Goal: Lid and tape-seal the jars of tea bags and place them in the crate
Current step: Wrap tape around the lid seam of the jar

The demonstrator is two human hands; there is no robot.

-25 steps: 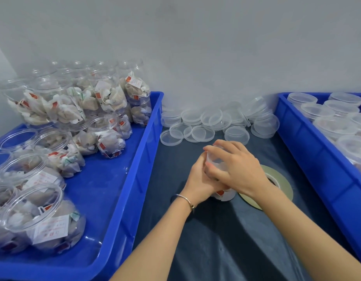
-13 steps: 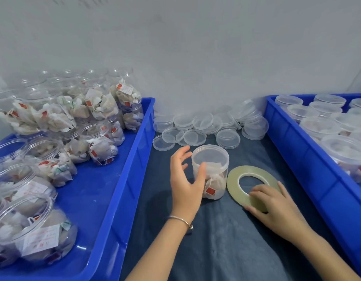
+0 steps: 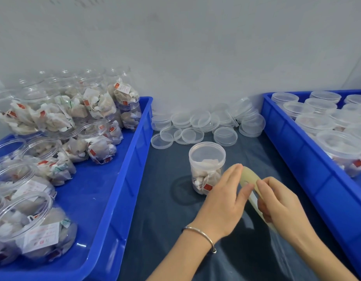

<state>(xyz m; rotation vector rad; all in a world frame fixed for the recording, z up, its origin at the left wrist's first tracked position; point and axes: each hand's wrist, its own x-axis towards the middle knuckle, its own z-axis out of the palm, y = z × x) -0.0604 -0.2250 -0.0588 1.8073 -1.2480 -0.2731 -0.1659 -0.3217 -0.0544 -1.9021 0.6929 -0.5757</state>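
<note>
A lidded clear jar of tea bags stands upright on the dark cloth in the middle. Just to its right, both hands hold a pale yellow roll of tape lifted edge-on above the cloth. My left hand grips the roll's left side, thumb against its face. My right hand pinches the roll's rim from the right. Neither hand touches the jar.
The blue crate on the left holds several open jars of tea bags. The blue crate on the right holds several lidded jars. Loose clear lids lie heaped along the back wall.
My left hand let go of the jar and joined the right hand on the tape roll. The roll has been lifted off the cloth and turned on edge.
</note>
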